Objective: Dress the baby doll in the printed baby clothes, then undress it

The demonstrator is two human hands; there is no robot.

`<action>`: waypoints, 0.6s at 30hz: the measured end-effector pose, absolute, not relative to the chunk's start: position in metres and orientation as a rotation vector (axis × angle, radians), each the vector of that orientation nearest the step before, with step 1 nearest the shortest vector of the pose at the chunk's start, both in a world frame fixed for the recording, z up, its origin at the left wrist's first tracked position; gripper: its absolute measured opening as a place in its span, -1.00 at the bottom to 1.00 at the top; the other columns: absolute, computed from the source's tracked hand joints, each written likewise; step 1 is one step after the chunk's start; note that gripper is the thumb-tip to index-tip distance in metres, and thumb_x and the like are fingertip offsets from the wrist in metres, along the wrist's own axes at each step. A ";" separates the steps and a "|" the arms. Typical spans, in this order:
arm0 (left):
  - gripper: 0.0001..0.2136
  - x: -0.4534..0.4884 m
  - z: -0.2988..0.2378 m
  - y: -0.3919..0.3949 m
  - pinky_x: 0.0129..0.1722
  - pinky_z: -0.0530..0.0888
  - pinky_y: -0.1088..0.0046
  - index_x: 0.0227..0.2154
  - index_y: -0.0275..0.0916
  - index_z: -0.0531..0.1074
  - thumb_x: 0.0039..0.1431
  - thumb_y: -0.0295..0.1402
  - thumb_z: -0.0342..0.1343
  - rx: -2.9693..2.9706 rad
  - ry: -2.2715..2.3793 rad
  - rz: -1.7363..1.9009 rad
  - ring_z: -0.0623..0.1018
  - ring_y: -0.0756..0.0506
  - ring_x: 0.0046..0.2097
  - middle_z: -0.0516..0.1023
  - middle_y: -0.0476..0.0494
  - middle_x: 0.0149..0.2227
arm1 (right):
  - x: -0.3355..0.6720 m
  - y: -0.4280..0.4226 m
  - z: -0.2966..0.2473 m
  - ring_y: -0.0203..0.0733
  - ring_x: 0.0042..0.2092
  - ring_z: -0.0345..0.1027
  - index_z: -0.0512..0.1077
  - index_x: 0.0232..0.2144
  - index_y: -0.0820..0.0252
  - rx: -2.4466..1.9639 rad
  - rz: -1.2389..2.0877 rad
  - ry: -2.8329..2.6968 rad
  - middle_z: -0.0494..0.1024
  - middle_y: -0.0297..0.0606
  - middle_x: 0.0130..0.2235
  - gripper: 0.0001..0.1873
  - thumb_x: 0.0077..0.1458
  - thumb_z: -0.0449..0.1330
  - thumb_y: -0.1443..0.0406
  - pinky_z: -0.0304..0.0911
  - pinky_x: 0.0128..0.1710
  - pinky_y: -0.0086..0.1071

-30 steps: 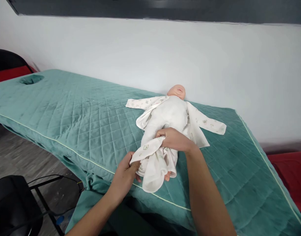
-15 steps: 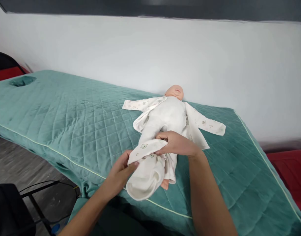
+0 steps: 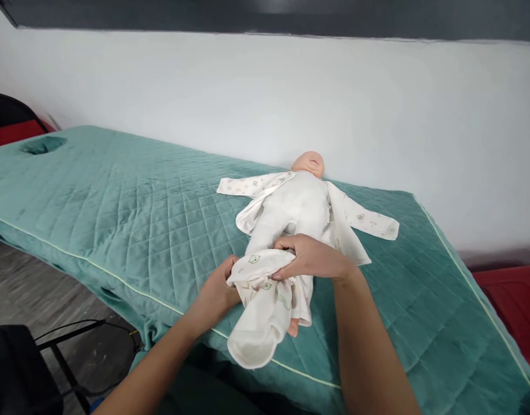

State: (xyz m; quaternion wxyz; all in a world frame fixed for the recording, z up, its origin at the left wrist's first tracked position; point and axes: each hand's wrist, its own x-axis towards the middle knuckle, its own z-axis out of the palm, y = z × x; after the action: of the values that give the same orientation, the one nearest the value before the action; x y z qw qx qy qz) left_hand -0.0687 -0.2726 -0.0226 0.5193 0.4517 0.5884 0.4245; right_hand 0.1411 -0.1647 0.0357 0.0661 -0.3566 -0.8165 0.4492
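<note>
Head view: left hand (image 3: 216,291) and right hand (image 3: 313,257) clutch the romper leg (image 3: 261,305) (bunched) between them.

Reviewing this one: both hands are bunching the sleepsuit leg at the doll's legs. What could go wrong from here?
1. The left hand and right hand grip the garment leg in thick folds, so the bare foot showing beside it may snag.
2. The doll lies near the table edge. A firm tug toward the person could drag it off.
3. The open sleeve lies loose and could slip out of place.
</note>
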 end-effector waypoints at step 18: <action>-0.90 -0.077 -0.039 -0.185 -0.35 0.32 0.49 -0.49 -0.23 0.37 -0.09 -0.38 0.17 1.402 1.519 1.317 0.36 -0.01 -0.39 0.40 0.05 -0.48 | 0.139 -0.169 0.032 -0.14 -0.16 0.44 0.56 -0.13 0.08 -1.066 1.206 -2.438 0.62 -0.38 -0.16 -0.64 -0.05 0.35 0.26 0.26 -0.25 -0.40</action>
State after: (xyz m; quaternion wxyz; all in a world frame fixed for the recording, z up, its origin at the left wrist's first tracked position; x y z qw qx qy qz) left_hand -0.0770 -0.1846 -0.0386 0.3386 0.5381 0.5834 0.5055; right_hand 0.1386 -0.1687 0.0324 0.1099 -0.3626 -0.8295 0.4104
